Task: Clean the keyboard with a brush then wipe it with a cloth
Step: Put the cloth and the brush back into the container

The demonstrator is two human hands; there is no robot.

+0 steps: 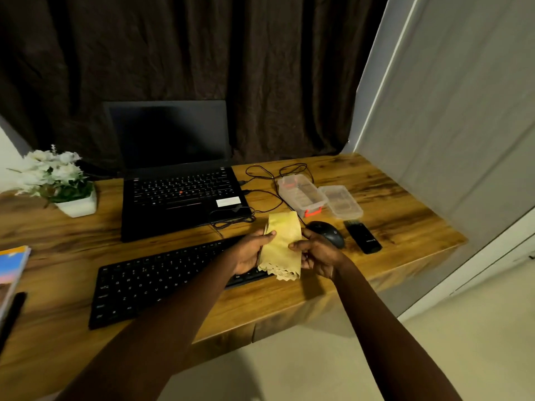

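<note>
Two bare forearms (385,328) are stretched over the near edge; a yellow scallop-hemmed cloth (282,247) is pinched by the left hand (249,250) and right hand (317,256), each grip closed on an edge, just above the right end of the black keyboard (150,285); it is best folded into a flat pad before the keys are wiped; the wooden surface (390,227) is backed by a dark curtain (289,68).

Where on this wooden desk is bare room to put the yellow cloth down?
Bare wood lies left of the black laptop, between the white flower pot and the black keyboard. Crowded: black cables, clear plastic boxes and the dark mouse at right.
</note>
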